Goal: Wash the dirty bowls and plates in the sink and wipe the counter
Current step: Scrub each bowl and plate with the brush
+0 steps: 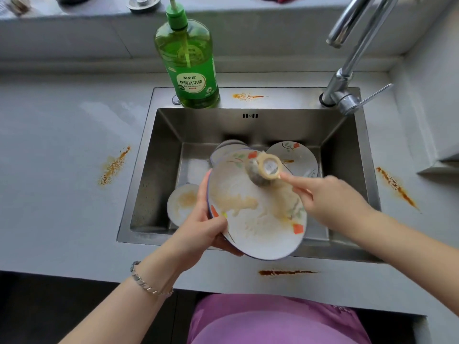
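L hand grips plate by left rim, tilted over sink. R hand holds scrubber, head on plate. Risk: greasy rim slips, plate drops on dishes crowding the basin, chips. Soap bottle, tap behind. Counter stains unwiped.

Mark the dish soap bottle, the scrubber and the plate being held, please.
dish soap bottle [191, 83]: head view, on its front label.
scrubber [268, 167]: head view, on its round beige top.
held plate [263, 239]: head view, on the white lower part near the rim.
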`<state>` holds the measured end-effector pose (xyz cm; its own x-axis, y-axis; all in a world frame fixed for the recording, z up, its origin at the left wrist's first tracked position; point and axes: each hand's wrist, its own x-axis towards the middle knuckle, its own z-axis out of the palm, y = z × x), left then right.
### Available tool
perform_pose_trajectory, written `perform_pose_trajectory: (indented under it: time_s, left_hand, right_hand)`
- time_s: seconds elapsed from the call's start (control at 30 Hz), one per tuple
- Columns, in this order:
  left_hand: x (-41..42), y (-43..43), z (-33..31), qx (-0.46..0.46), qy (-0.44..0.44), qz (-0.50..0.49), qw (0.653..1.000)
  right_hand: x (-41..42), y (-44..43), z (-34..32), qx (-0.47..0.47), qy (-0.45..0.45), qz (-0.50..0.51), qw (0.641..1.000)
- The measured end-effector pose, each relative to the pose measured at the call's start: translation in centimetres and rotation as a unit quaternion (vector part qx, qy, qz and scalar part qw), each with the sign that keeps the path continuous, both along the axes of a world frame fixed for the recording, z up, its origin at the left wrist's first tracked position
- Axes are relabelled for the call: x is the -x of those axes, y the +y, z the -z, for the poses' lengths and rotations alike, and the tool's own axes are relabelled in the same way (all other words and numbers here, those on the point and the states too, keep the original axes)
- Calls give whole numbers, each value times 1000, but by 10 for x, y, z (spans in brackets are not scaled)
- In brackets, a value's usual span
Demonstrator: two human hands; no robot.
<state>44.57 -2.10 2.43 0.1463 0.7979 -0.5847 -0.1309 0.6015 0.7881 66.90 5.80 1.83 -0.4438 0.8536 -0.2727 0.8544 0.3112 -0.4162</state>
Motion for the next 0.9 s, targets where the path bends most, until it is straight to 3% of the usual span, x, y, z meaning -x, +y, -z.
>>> perform_pose_trajectory:
  time_s: [0.13, 0.3, 0.47, 0.63, 0.77, 0.9]
  left_hand:
    - [-4, 5, -2, 3, -20, -17, 1000]
    - [5, 11, 1, -25, 34, -38, 998]
    - [-4, 9, 2, -32, 12, -10, 999]
    - [-11, 16, 0, -29, -4, -8, 1000]
    - [2, 15, 2, -39, -11, -59, 997]
    - [1, 11, 0, -39, -2, -26, 999]
  right_hand:
    - [-1, 10, 2, -32, -7, 10, 999]
    - [-19, -3, 13, 50, -24, 5, 998]
    - [-14, 9, 6, 52, 54, 75, 994]
    - [20, -25, -11, 71, 134, -5, 988]
    - [-5, -46, -19, 118, 98, -52, 987]
    - [-17, -16, -12, 96, 57, 49, 992]
